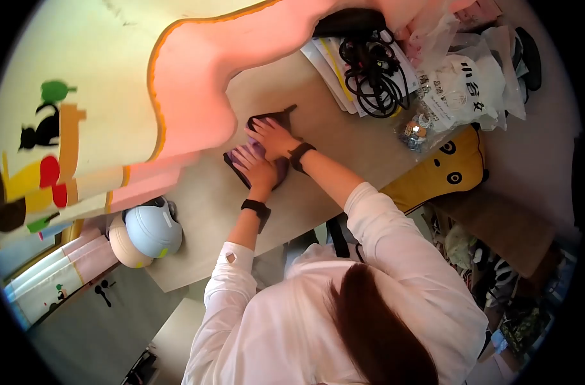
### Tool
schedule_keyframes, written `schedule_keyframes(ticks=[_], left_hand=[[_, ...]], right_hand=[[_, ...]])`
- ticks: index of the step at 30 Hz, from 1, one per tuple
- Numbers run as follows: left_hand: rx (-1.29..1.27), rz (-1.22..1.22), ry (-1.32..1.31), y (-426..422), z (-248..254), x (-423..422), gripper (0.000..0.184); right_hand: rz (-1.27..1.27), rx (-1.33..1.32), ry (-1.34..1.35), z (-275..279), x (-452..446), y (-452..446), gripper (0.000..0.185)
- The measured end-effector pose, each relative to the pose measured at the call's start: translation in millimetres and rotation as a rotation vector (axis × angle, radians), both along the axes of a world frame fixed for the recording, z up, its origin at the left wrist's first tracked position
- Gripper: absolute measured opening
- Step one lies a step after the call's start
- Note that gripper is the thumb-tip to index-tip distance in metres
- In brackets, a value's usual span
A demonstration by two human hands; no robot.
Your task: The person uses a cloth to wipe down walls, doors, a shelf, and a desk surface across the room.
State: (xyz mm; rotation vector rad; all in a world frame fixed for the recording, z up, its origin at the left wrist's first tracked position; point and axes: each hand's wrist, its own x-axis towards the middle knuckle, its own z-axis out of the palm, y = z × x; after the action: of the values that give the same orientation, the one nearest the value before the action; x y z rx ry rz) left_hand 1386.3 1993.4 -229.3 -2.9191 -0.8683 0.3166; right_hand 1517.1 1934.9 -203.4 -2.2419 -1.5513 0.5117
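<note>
A flat purple cloth item with black edges (pixel 282 169) lies on the desk (pixel 209 212); its exact kind is hidden under my hands. From its far corner a dark strap or pointed flap (pixel 284 116) sticks out. My left hand (pixel 256 171) rests flat on the near left part, fingers spread. Beside it, my right hand (pixel 275 139) lies flat across the upper part, its fingers also apart. Both palms touch the cloth without gripping it. Each wrist has a dark band.
A pink curtain (pixel 196 70) overhangs the desk's far side. Two helmets, one light blue (pixel 154 230) and one beige (pixel 127 245), are at the left end. Papers with a black cable (pixel 376 77), plastic bags (pixel 462 90) and a yellow cushion (pixel 437 170) are to the right.
</note>
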Motion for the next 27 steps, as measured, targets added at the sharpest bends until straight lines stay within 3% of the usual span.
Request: schedule_keyframes(ticks=[7, 10, 15, 18, 22, 27], left_hand=[[-0.049, 0.091, 0.188, 56.9, 9.2, 46.6, 0.078], [-0.253, 0.122, 0.173, 81.5, 5.3, 56.8, 0.08], [-0.449, 0.238, 0.167, 78.6, 39.9, 71.3, 0.087], [-0.351, 0.145, -0.017, 75.5, 29.0, 62.9, 0.089], [-0.231, 0.066, 0.107, 59.1, 35.5, 58.0, 0.092], [-0.187, -0.2, -0.167, 27.4, 9.9, 11.7, 0.086]], right_hand=[[-0.066, 0.042, 0.105, -6.8, 34.5, 56.4, 0.079], [-0.089, 0.102, 0.098, -18.7, 42.8, 71.9, 0.075], [-0.092, 0.158, 0.181, -8.4, 57.1, 54.5, 0.077], [-0.151, 0.123, 0.178, 5.1, 62.8, 19.6, 0.095], [-0.262, 0.114, 0.171, 5.6, 49.5, -18.0, 0.09], [-0.285, 0.058, 0.135, 15.3, -1.0, -63.3, 0.088]])
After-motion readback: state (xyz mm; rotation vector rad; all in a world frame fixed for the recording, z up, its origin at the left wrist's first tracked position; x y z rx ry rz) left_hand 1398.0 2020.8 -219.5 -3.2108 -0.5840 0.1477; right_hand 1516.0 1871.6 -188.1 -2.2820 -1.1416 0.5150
